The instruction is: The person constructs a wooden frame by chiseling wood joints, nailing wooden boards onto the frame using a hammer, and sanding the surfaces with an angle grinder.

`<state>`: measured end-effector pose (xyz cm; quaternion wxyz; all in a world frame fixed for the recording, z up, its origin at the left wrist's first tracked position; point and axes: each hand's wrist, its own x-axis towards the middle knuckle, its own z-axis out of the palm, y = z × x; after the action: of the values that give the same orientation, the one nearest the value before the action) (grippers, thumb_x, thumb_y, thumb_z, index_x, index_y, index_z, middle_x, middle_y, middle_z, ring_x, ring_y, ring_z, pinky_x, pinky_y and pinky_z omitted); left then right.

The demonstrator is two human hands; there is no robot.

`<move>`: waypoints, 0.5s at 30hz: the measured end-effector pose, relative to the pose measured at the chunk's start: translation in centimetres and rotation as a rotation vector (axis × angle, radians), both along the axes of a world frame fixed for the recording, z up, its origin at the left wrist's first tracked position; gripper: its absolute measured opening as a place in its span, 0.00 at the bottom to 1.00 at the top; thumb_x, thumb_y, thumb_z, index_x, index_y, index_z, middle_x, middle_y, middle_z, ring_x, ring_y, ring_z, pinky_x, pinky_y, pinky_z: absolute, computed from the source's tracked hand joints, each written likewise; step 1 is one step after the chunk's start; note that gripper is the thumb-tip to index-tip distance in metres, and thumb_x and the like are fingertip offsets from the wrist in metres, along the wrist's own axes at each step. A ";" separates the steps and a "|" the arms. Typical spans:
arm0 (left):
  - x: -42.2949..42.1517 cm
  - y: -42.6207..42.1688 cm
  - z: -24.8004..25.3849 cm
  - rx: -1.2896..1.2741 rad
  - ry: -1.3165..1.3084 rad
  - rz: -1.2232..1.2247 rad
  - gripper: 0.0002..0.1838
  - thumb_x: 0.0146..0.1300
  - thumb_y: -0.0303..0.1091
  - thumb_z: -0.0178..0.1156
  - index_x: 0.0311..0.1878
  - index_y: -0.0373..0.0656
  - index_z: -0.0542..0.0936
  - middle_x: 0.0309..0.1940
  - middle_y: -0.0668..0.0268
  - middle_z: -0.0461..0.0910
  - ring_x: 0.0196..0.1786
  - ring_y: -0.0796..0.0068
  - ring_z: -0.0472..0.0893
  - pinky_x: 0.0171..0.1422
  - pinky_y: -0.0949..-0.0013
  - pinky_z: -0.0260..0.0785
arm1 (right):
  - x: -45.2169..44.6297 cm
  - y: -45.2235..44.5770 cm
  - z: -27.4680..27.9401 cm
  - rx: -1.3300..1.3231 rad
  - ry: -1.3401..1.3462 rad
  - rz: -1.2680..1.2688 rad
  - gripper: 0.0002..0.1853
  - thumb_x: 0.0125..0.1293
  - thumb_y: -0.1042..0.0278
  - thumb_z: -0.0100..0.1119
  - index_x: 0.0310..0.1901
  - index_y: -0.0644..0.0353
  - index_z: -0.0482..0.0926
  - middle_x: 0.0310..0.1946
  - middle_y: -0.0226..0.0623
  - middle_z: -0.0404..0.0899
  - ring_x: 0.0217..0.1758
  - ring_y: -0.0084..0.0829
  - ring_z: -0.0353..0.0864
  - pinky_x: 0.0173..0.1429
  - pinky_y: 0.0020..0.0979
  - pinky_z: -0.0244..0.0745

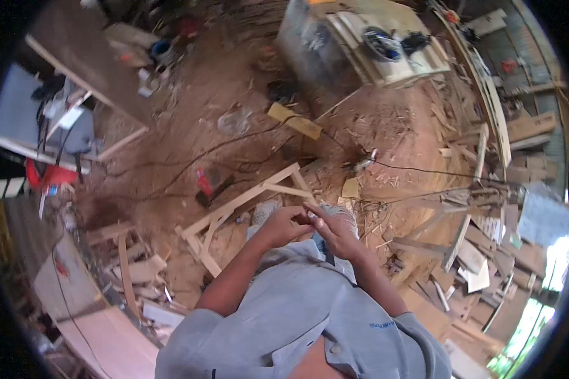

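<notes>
In front of my waist, my left hand (281,226) and my right hand (337,236) come together, fingertips meeting. Both have curled fingers closed in a pinch. A tiny pale spot shows between the fingertips, too small to name. Just beyond and left of my hands lies a wooden frame (241,201) of pale battens with diagonal braces. My grey shirt (297,297) fills the lower middle of the view.
A dark cable (199,156) crosses the dirt floor past a yellowish board (294,120). A red-handled tool (203,183) lies left of the frame. Stacked panels (385,47) stand ahead; wood offcuts (474,265) pile up at right. Wood scraps (142,268) lie at left.
</notes>
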<state>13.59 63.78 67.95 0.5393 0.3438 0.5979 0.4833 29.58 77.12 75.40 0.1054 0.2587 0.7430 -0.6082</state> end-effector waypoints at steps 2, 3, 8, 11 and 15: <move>0.1 0.8 0.2 0.050 0.032 -0.030 0.15 0.64 0.40 0.75 0.44 0.39 0.86 0.39 0.62 0.90 0.42 0.71 0.87 0.51 0.63 0.78 | 0.9 0.3 0.3 -0.012 0.037 -0.039 0.35 0.87 0.43 0.41 0.82 0.61 0.60 0.76 0.53 0.70 0.79 0.46 0.71 0.80 0.40 0.64; 0.2 1.3 0.4 0.068 0.030 -0.051 0.15 0.64 0.40 0.75 0.44 0.39 0.87 0.39 0.61 0.90 0.42 0.71 0.87 0.51 0.63 0.78 | 1.3 0.4 0.4 0.070 0.055 -0.035 0.34 0.88 0.46 0.38 0.81 0.65 0.61 0.70 0.52 0.77 0.76 0.44 0.74 0.80 0.40 0.64; 1.0 4.9 0.9 0.101 0.096 -0.131 0.15 0.66 0.41 0.75 0.41 0.38 0.85 0.38 0.63 0.88 0.44 0.71 0.85 0.54 0.63 0.78 | 2.9 3.2 1.8 0.113 0.041 -0.067 0.34 0.87 0.46 0.39 0.82 0.63 0.60 0.76 0.53 0.71 0.80 0.46 0.70 0.82 0.41 0.61; 1.3 7.2 0.6 0.106 0.093 -0.126 0.15 0.65 0.41 0.75 0.45 0.38 0.86 0.40 0.63 0.88 0.46 0.72 0.85 0.54 0.64 0.78 | 3.2 5.7 1.4 0.077 0.061 -0.065 0.35 0.87 0.44 0.40 0.82 0.62 0.60 0.76 0.53 0.71 0.79 0.47 0.70 0.81 0.41 0.63; 1.6 11.6 1.5 -0.010 0.116 -0.095 0.15 0.64 0.39 0.76 0.46 0.39 0.87 0.40 0.62 0.88 0.46 0.74 0.85 0.54 0.65 0.77 | 3.5 11.3 0.1 0.021 0.099 -0.009 0.36 0.86 0.41 0.41 0.81 0.61 0.61 0.75 0.54 0.71 0.78 0.49 0.72 0.78 0.42 0.66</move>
<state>15.20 75.33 69.45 0.5276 0.3965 0.6135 0.4336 33.04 88.42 75.55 0.0632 0.2329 0.7525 -0.6128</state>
